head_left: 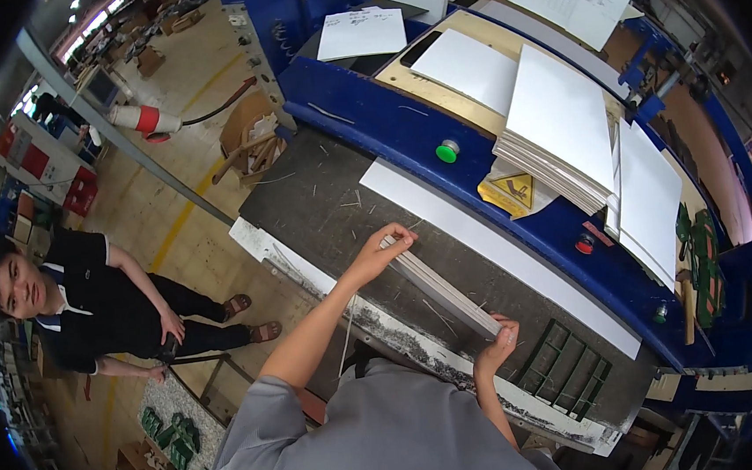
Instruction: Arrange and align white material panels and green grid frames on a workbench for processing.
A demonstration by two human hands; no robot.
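Observation:
A narrow bundle of stacked greyish-white strips (pixel 444 287) is held slantwise above the dark worktable (pixel 302 197). My left hand (pixel 382 252) grips its far-left end, fingers curled around it. At the near-right end, my right hand (pixel 497 346) closes on the strips with the fingers bent over the edge. Just beyond the bundle a long white board strip (pixel 501 252) lies along the foot of the blue machine. Thin offcut slivers are scattered on the dark surface. Beside my right hand rests a dark green grid frame (pixel 568 370).
A blue machine (pixel 366 112) carries a thick stack of white boards (pixel 557 119), a green button (pixel 447 151), a red button (pixel 584 243) and a yellow warning sign (pixel 512 192). A person (pixel 107 296) stands at the left. A carton of scraps (pixel 252 143) sits beyond the table.

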